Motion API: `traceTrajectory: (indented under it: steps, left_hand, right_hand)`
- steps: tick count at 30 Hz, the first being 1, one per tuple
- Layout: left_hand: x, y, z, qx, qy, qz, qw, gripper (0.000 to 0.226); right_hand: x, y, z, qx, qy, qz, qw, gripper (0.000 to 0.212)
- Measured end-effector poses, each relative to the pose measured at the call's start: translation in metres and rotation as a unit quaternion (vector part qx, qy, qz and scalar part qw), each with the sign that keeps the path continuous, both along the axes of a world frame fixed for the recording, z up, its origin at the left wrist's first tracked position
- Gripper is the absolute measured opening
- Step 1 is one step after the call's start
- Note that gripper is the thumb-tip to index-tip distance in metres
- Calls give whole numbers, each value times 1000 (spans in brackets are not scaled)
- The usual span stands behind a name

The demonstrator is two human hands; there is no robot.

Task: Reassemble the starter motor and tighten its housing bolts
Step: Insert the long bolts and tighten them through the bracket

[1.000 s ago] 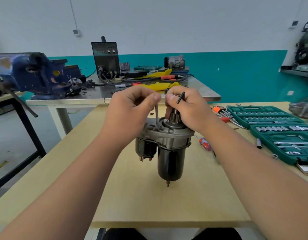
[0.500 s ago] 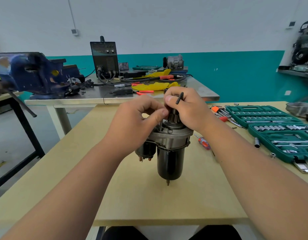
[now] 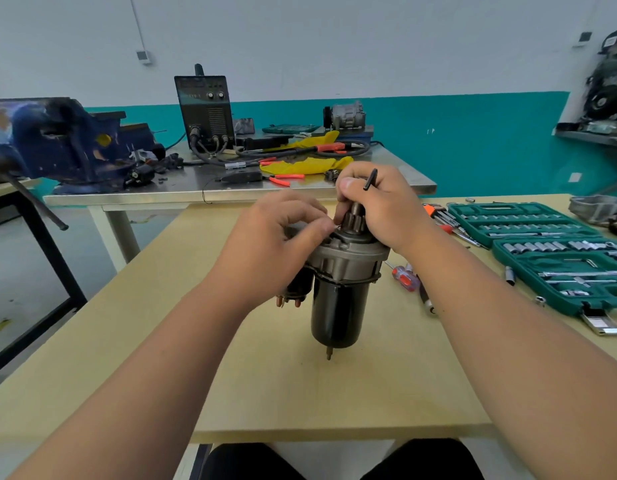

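1. Starter (image 3: 338, 299): upright at centre of the wood table (image 3: 300, 393), pinion (image 3: 355, 220) end up, black motor can down. The stud at the lower end sits at table level; contact w/ table cannot be confirmed. The solenoid (image 3: 298, 289) hangs on the L side, terminals pointing down.

2. L hand (image 3: 276, 237): on the upper housing, L of the pinion. Fingers curled, thumb tip pressed toward the forefinger at the flange edge. Item pinched, if any, is hidden; cannot tell.

3. R hand (image 3: 383, 206): curled round the pinion from the R and rear, thumb over the top. A black hex key (image 3: 370, 179) is clamped between the fingers, short end sticking up and out of the knuckles.

4. Table, R side: red-handled screwdriver (image 3: 406, 277) just beside the starter, a second dark tool next to it. Two open green socket trays (image 3: 560, 258) farther R, w/ loose sockets near their front edge.

5. Rear: steel bench (image 3: 196, 192) carrying a blue vise (image 3: 57, 140) at L, a black welder unit (image 3: 205, 109) w/ cables, yellow rags and orange-handled pliers.
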State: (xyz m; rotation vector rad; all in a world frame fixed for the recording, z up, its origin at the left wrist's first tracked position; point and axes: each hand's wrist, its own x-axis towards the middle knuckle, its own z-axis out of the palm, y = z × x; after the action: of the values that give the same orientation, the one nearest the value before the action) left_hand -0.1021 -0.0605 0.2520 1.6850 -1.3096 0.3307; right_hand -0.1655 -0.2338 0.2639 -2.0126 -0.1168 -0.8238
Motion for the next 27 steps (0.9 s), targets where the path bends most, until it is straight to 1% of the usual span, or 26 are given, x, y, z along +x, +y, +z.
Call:
traceTrajectory:
  steps: [2,3,4,6,7,8,10,11,12,14,15,16,18,20,22,24,25,26,27]
  left_hand:
    - [6,-1,-10,-41,103,16,994,14]
    - [8,0,-19,-53,151,27,987,22]
    - [10,0,-29,-54,200,17,978,33]
    - [13,1,-48,-30,301,-67,951,58]
    - [16,0,-54,-13,328,-109,938,66]
    - [18,0,-58,0,333,-140,933,67]
    - [19,-1,-60,2,303,-138,943,57]
    - [19,-1,-60,-2,290,-125,949,58]
    - [18,0,-61,-2,282,-115,952,66]
    - [13,0,-65,19,258,-82,963,96]
    - [8,1,-66,20,235,-57,970,106]
    - [4,1,-65,16,196,-33,980,110]
    - [-2,-1,-61,17,95,5,995,106]
    - [-5,-2,-56,34,18,35,999,85]
    - [-3,-2,-50,43,-7,45,998,69]
    - [-1,0,-46,67,-19,44,997,68]
    - [0,0,-44,85,-24,42,995,69]
    - [1,0,-42,101,-26,41,994,71]
    - [1,-1,-40,110,-26,40,993,71]
  right_hand:
    - [1,-4,-1,21,0,1,1000,20]
    - [1,-5,-1,34,-1,5,999,20]
    - [2,-7,0,47,-2,12,999,20]
    - [2,-8,2,70,3,38,997,20]
    - [3,-9,4,77,11,53,996,19]
    - [3,-9,7,79,25,65,994,19]
    - [3,-11,10,57,70,69,994,21]
    - [3,-12,11,31,90,54,994,22]
    - [2,-13,11,4,101,31,994,24]
    - [0,-13,8,-21,100,-21,995,25]
    - [-2,-11,7,-23,95,-44,994,25]
    - [-3,-10,6,-26,87,-63,994,24]
    - [-5,-6,3,-22,78,-86,993,23]
    - [-9,-2,3,-14,72,-93,993,22]
    - [-10,3,3,-19,79,-102,991,19]
    - [-10,6,2,-9,77,-125,989,11]
    - [-14,6,1,-15,54,-152,987,10]
    - [-21,6,0,-47,3,-186,981,18]
    - [-31,6,-3,-106,-50,-205,972,26]
